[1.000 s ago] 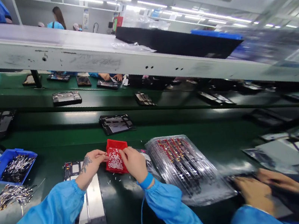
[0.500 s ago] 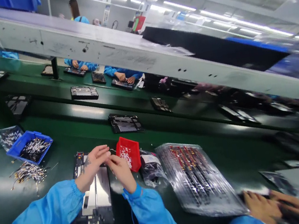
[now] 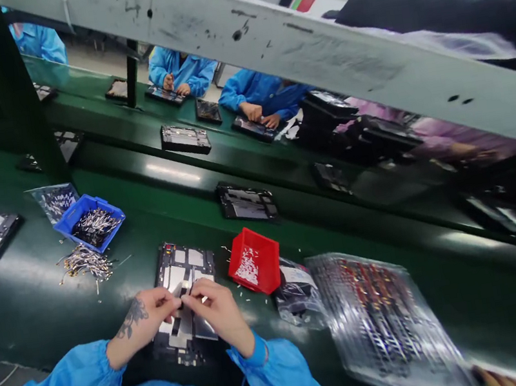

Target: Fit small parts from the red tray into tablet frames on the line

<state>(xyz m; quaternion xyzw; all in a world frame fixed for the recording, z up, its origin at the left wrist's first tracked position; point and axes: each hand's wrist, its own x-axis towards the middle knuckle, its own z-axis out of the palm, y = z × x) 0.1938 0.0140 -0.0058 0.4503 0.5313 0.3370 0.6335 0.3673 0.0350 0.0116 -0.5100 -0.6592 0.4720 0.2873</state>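
I note left hand [image 3: 143, 315] and right hand [image 3: 218, 310] pinched fingertip to fingertip on something too small to identify, above the open device chassis [image 3: 183, 296] on the green bench [image 3: 25, 301]; likely light, fragile, best gripped by its edges.

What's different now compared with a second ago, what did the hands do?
Both hands left the red bin and came back over the open device frame. The left hand and right hand now meet fingertip to fingertip above it; whether they pinch a part is too small to tell. The red bin, blue bin and plastic-wrapped tray stayed put.
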